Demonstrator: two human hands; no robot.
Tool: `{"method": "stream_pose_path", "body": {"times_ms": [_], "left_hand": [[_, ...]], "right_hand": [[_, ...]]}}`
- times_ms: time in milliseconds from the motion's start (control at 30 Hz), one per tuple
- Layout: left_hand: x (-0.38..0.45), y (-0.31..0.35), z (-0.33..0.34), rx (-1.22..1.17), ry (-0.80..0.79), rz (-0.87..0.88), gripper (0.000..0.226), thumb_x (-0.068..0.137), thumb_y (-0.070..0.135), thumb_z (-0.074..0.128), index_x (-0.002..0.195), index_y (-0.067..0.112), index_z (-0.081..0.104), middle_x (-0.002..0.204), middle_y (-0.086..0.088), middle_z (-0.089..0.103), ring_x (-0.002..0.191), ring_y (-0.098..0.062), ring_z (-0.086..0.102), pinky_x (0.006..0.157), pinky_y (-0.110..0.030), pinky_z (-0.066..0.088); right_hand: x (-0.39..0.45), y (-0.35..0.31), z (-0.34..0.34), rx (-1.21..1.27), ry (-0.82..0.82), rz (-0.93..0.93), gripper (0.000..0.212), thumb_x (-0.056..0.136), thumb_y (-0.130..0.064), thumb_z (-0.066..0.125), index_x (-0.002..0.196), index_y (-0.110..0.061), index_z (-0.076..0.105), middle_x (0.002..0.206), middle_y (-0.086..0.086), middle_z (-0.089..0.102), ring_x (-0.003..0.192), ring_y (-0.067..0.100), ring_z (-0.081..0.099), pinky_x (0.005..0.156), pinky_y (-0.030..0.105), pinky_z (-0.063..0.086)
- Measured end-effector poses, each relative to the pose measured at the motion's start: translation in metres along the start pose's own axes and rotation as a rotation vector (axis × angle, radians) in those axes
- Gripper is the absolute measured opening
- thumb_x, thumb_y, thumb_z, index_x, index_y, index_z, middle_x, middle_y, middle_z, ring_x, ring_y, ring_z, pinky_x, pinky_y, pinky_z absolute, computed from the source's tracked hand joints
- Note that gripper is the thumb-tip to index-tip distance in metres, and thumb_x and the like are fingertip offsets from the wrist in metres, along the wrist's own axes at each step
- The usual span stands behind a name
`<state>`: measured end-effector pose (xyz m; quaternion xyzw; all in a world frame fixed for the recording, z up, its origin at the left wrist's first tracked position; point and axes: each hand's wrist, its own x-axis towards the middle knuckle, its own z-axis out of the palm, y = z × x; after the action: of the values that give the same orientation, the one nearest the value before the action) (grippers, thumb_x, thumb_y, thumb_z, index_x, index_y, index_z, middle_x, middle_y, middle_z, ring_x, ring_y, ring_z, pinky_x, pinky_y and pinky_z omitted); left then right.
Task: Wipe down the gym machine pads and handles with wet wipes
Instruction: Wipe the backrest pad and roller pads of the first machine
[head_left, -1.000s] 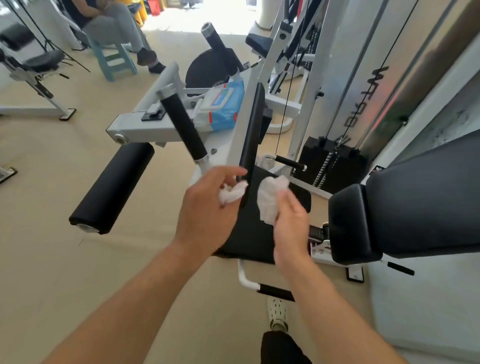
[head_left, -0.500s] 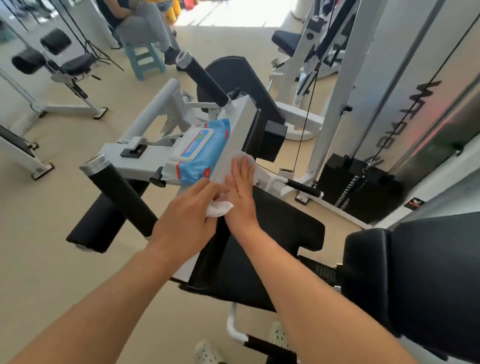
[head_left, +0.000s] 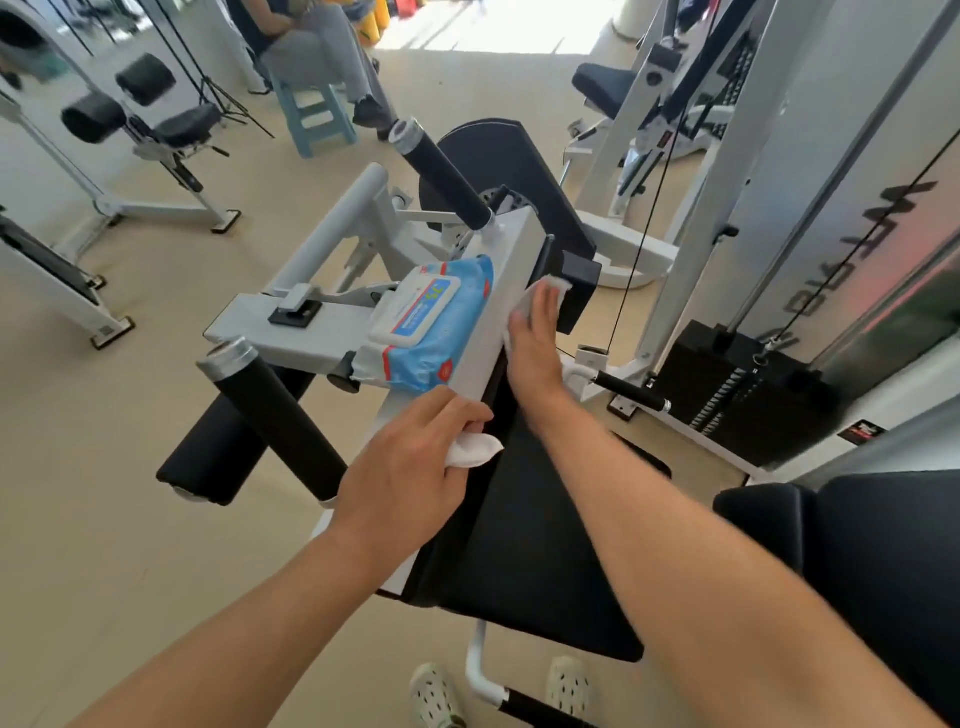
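Note:
My left hand (head_left: 410, 475) grips a crumpled white wipe (head_left: 474, 450) at the near end of the machine's white bar (head_left: 511, 270), just above the black seat pad (head_left: 524, 540). My right hand (head_left: 532, 345) lies flat with straight fingers, pressing a second white wipe (head_left: 550, 288) against the side of that bar, next to a black pad edge. A blue pack of wet wipes (head_left: 434, 322) lies on the white frame to the left of the bar. Black handles stand at the near left (head_left: 280, 415) and the far centre (head_left: 441, 171).
A black roller pad (head_left: 218, 457) sticks out low on the left. A thick black back pad (head_left: 857, 561) fills the right. The weight stack (head_left: 737, 400) and cables stand behind. A seated person (head_left: 317, 57) on a blue stool and other machines are at the back.
My view rose from the seat pad to the top bar. My right hand moved up and forward along the bar with its wipe. My left hand stayed near the bar's lower end.

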<state>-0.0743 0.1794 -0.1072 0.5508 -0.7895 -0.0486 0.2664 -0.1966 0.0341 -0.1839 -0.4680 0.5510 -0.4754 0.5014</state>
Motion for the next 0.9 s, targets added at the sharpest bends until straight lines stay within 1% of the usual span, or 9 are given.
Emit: {"method": "stream_pose_path", "body": {"times_ms": [100, 200, 333, 433, 500, 633, 767, 833, 900], "left_hand": [[-0.001, 0.0, -0.001, -0.001, -0.006, 0.005, 0.017, 0.095, 0.024, 0.052, 0.107, 0.02, 0.063, 0.095, 0.011, 0.055, 0.078, -0.009, 0.051, 0.066, -0.028, 0.048], [-0.001, -0.001, 0.0, -0.017, -0.007, 0.005, 0.015, 0.095, 0.019, 0.056, 0.108, 0.018, 0.064, 0.096, 0.01, 0.058, 0.078, -0.004, 0.049, 0.067, -0.022, 0.046], [0.0, 0.0, -0.001, -0.029, -0.039, 0.01, 0.019, 0.093, 0.026, 0.056, 0.109, 0.018, 0.064, 0.097, 0.008, 0.06, 0.081, 0.0, 0.046, 0.072, -0.016, 0.043], [0.001, -0.001, 0.0, -0.012, -0.037, 0.003, 0.017, 0.092, 0.021, 0.061, 0.109, 0.022, 0.061, 0.097, 0.01, 0.059, 0.079, -0.002, 0.048, 0.067, -0.02, 0.046], [0.0, -0.002, 0.0, -0.008, -0.05, -0.014, 0.027, 0.086, 0.013, 0.071, 0.109, 0.023, 0.06, 0.098, 0.01, 0.059, 0.079, -0.003, 0.046, 0.067, -0.018, 0.044], [-0.001, -0.002, 0.0, -0.017, -0.07, -0.031, 0.033, 0.084, 0.014, 0.076, 0.11, 0.024, 0.059, 0.098, 0.011, 0.059, 0.079, -0.002, 0.046, 0.07, -0.012, 0.039], [0.0, -0.001, 0.001, -0.009, -0.016, -0.022, 0.022, 0.09, 0.015, 0.069, 0.108, 0.022, 0.059, 0.097, 0.01, 0.058, 0.078, -0.004, 0.049, 0.065, -0.021, 0.048], [0.001, -0.001, 0.001, -0.009, 0.0, -0.028, 0.015, 0.093, 0.024, 0.056, 0.107, 0.02, 0.061, 0.096, 0.009, 0.059, 0.078, -0.001, 0.047, 0.067, -0.019, 0.046], [0.002, 0.0, 0.001, -0.012, -0.009, -0.035, 0.022, 0.094, 0.029, 0.049, 0.108, 0.019, 0.062, 0.095, 0.008, 0.06, 0.08, 0.002, 0.043, 0.071, -0.013, 0.04]], "right_hand": [[0.018, -0.014, -0.002, 0.07, 0.038, 0.066, 0.06, 0.111, -0.031, 0.034, 0.164, -0.029, 0.005, 0.171, -0.012, -0.005, 0.157, 0.009, 0.0, 0.129, 0.041, 0.006], [-0.031, -0.009, 0.007, 0.17, 0.058, 0.091, 0.058, 0.112, -0.038, 0.033, 0.163, -0.035, 0.005, 0.17, -0.018, -0.002, 0.155, 0.004, 0.005, 0.128, 0.035, 0.008], [-0.096, 0.01, 0.012, 0.25, 0.012, 0.073, 0.056, 0.11, -0.042, 0.032, 0.158, -0.048, 0.002, 0.167, -0.027, -0.004, 0.151, -0.004, 0.005, 0.125, 0.029, 0.011], [-0.035, 0.002, 0.003, 0.106, -0.005, 0.034, 0.058, 0.112, -0.038, 0.03, 0.162, -0.037, 0.0, 0.169, -0.02, -0.008, 0.153, -0.001, -0.001, 0.125, 0.027, 0.006], [0.02, -0.01, -0.009, 0.005, -0.021, -0.004, 0.059, 0.112, -0.036, 0.029, 0.163, -0.031, -0.001, 0.17, -0.015, -0.01, 0.155, 0.005, -0.006, 0.128, 0.036, 0.003], [0.066, -0.02, -0.02, 0.015, -0.035, 0.025, 0.058, 0.113, -0.035, 0.028, 0.163, -0.033, -0.001, 0.171, -0.013, -0.009, 0.157, 0.013, 0.002, 0.128, 0.045, 0.013], [0.011, -0.007, -0.001, 0.116, 0.036, -0.012, 0.057, 0.112, -0.026, 0.031, 0.163, -0.031, 0.006, 0.17, -0.015, -0.004, 0.155, 0.002, -0.005, 0.13, 0.042, 0.004], [-0.043, 0.01, 0.009, 0.161, 0.021, 0.002, 0.054, 0.113, -0.027, 0.034, 0.159, -0.043, 0.01, 0.169, -0.02, -0.003, 0.154, -0.004, -0.004, 0.129, 0.035, 0.002], [-0.093, 0.021, 0.015, 0.19, -0.018, -0.032, 0.056, 0.112, -0.024, 0.037, 0.148, -0.058, 0.01, 0.167, -0.027, -0.004, 0.153, -0.007, -0.003, 0.129, 0.032, 0.004]]}}
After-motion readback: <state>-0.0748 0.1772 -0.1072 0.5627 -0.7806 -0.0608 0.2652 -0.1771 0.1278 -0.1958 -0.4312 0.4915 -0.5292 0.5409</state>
